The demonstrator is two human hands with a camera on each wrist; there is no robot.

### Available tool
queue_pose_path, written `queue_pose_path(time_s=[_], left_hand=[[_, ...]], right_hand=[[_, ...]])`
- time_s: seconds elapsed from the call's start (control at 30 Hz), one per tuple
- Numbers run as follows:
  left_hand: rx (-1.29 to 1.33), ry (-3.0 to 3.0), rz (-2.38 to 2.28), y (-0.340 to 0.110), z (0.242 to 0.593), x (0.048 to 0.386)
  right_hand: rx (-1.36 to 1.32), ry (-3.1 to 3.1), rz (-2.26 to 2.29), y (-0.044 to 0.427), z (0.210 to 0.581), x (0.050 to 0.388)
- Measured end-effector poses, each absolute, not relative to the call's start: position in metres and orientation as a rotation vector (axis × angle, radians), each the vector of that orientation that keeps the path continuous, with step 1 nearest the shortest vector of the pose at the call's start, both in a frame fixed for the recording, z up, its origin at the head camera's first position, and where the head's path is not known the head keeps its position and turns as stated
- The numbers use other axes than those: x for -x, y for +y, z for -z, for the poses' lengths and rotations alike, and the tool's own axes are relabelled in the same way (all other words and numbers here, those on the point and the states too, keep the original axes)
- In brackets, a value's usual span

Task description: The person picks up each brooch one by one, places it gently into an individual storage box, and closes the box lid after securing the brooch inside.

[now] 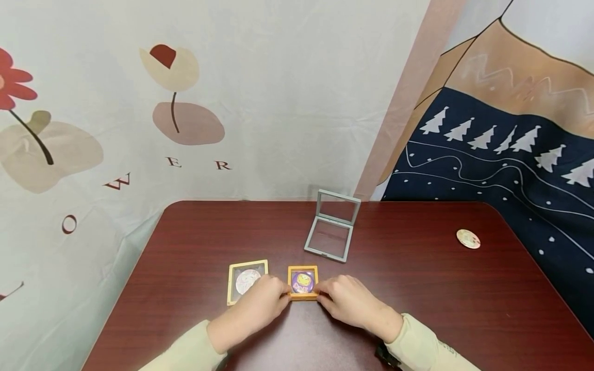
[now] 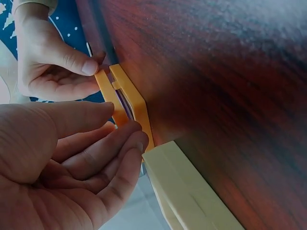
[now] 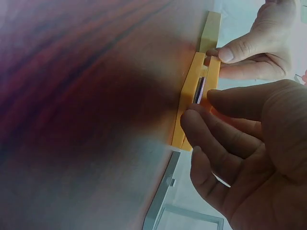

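Note:
A small orange display frame (image 1: 302, 297) lies on the table in front of the person. Inside it sits a round purple badge (image 1: 297, 286) with a yellow figure. The left hand (image 1: 261, 303) pinches the frame's near left corner between thumb and fingers. At the near right corner, the right hand (image 1: 351, 300) pinches it likewise. Both wrist views show the orange frame's two halves (image 2: 136, 98) slightly apart along the near edge, with the badge's rim (image 3: 199, 90) between them. Partly behind the left hand lies a yellow frame (image 1: 248, 264) holding a pale round badge (image 1: 246, 281).
Beyond the orange frame, a grey frame (image 1: 347, 246) stands unfolded, its lid raised toward the wall. A loose round badge (image 1: 468, 239) lies at the right of the dark red wooden table (image 1: 408, 242). Printed cloths (image 1: 287, 93) hang behind the table's far edge.

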State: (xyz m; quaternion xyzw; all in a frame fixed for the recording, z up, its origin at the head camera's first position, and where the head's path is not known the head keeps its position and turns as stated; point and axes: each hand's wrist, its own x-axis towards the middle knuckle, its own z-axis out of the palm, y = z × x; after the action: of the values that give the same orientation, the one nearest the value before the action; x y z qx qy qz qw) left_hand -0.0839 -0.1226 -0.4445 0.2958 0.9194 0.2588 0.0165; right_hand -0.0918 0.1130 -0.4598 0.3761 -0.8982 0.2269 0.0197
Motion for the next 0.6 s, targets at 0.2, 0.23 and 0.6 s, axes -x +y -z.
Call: queue_pose_path(time_s=[0.2,0.23,0.6], left_hand=[[-0.943,2.88,-0.781,-0.1226,0.4479,0.0818],[-0.953,2.887,-0.775,-0.1226,0.4482,0.0814],[-0.988,2.934,-0.723,-0.1209,0.4512,0.0795]], right_hand=[[-1.192,-2.746,-0.63,0.1139,0.4607,0.0915],[-1.204,-2.732,-0.623,0.1142,0.4609,0.0915],[-1.26,-2.69,-0.587,0.1156,0.4624,0.0922]])
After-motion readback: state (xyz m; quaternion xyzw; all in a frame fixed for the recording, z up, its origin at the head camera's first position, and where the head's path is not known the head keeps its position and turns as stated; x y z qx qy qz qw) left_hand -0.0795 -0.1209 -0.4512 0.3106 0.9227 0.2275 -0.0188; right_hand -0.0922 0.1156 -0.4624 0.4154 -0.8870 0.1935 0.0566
